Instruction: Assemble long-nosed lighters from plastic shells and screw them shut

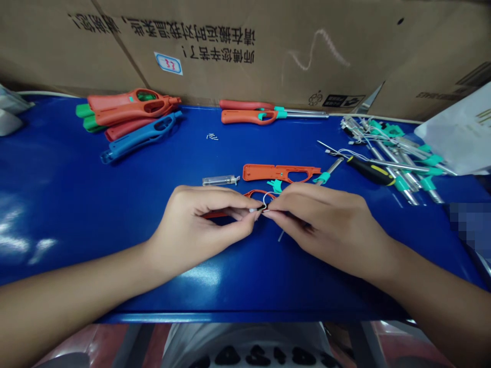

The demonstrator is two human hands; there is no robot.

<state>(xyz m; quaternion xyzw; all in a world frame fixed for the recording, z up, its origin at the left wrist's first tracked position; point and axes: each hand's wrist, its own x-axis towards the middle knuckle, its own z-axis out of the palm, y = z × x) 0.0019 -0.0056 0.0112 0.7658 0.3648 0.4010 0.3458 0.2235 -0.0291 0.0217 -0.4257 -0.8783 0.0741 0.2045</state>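
Pinch at bench (76, 204) centre: left hand (195, 227) and right hand (326, 227) nearly closed on a thin wire (265, 203), just below the orange plastic shell (280, 173). Wire looks light, springy, easily bent; take it close to the fingertips, though fingers partly hide the hold.

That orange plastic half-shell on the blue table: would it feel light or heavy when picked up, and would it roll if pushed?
The orange plastic half-shell is probably light: it looks thin-walled and hollow. Lying flat on the blue table, it likely won't roll, but may slide.
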